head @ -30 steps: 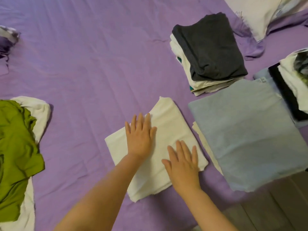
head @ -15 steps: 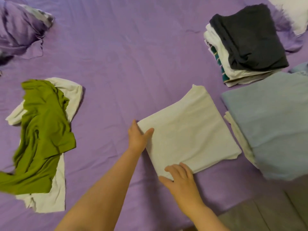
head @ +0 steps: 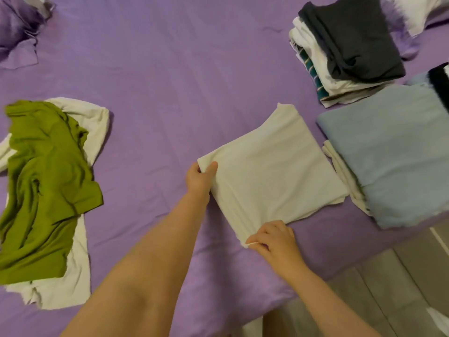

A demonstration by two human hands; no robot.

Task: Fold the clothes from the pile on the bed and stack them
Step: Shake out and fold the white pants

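A folded white garment (head: pixel 269 171) lies on the purple bed sheet (head: pixel 170 69) in the middle. My left hand (head: pixel 199 179) grips its left corner, thumb on top. My right hand (head: pixel 274 235) pinches its near corner with curled fingers. To the right lies a folded light blue piece (head: pixel 393 152) on top of a white one (head: pixel 345 171). Behind it stands a stack (head: pixel 315 59) of folded white clothes with a dark grey garment (head: pixel 354 37) on top. On the left, an unfolded green shirt (head: pixel 43 186) lies over a white garment (head: pixel 80 263).
Crumpled purple bedding (head: pixel 19 27) sits at the far left corner. A white pillow (head: pixel 422 10) lies at the far right. A black and white item (head: pixel 441 86) shows at the right edge. The bed edge and grey floor (head: pixel 388 288) are at the lower right.
Both hands left the top of the white garment, where they pressed flat, and moved to its left and near corners, which they now grip. The view has shifted left.
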